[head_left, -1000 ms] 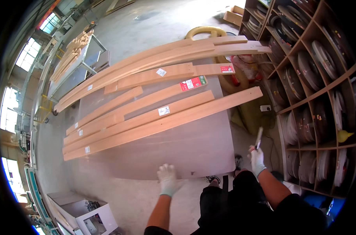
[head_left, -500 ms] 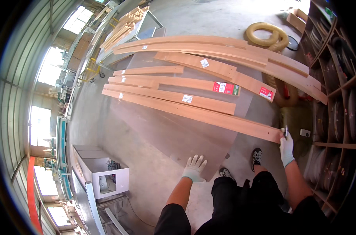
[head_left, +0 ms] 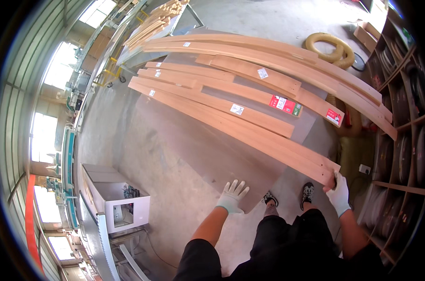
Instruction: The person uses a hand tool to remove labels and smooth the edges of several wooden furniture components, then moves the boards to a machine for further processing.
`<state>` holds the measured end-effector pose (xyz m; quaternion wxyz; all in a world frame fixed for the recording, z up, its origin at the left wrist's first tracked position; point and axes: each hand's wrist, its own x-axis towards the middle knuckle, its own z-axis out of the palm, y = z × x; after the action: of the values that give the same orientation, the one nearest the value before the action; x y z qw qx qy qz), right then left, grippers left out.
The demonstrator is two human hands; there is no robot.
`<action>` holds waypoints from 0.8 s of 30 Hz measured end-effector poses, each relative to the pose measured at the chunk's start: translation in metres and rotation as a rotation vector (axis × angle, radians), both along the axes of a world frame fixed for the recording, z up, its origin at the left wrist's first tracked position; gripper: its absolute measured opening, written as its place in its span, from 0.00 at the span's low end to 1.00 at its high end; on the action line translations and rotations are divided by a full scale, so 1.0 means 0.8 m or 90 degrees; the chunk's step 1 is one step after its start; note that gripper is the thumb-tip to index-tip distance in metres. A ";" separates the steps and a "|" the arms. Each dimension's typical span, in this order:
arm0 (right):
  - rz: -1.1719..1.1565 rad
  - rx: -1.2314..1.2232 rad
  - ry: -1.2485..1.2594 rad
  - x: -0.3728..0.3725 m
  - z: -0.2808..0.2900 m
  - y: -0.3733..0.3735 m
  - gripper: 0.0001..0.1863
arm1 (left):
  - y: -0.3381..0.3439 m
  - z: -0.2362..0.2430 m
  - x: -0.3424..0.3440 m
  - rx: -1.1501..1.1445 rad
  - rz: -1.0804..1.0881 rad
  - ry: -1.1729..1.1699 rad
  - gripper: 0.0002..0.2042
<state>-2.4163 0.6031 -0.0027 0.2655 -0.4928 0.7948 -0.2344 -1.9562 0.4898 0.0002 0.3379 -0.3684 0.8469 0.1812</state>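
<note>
Shelving [head_left: 402, 185] stands right of the long board [head_left: 287, 151], coiled hose [head_left: 347, 49] beyond. Right hand [head_left: 338, 194] curls at the board's end, grip indistinct; left hand [head_left: 231, 196] spreads wide, empty.

Several long wooden boards [head_left: 250, 132] lie across a grey-brown panel [head_left: 236, 164].

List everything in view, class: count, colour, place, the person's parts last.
Flat panel: one, greyish, centre
Wooden boards: several, light brown, over the panel
Labels: several, white or red, on the boards
Wood strips: many, pale, upper left
Hose: at least one, yellow, upper right
Cardboard box: one, brown, upper right
Shelving: one, brown, right
Discs: many, grey, in the shelving
Housing: one, pale grey, lower left
Windows: several, white, left
Shoes: two, dark, right of centre
Left hand: one, white-gloved, at panel's edge
Right hand: one, white-gloved, at board's end
</note>
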 end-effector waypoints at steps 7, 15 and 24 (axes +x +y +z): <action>0.091 0.124 0.067 0.063 0.022 0.029 0.39 | -0.008 0.010 -0.009 0.011 0.011 0.093 0.51; 0.168 0.201 0.029 0.110 -0.005 0.024 0.37 | -0.027 -0.024 0.041 -0.368 0.305 0.408 0.29; 0.126 0.162 -0.069 0.033 -0.001 0.059 0.36 | -0.110 -0.055 -0.131 -0.320 0.130 0.431 0.18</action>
<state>-2.3902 0.6500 -0.0037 0.3904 -0.5172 0.7503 -0.1308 -2.0613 0.4018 -0.0441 -0.0790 -0.4406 0.8871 0.1123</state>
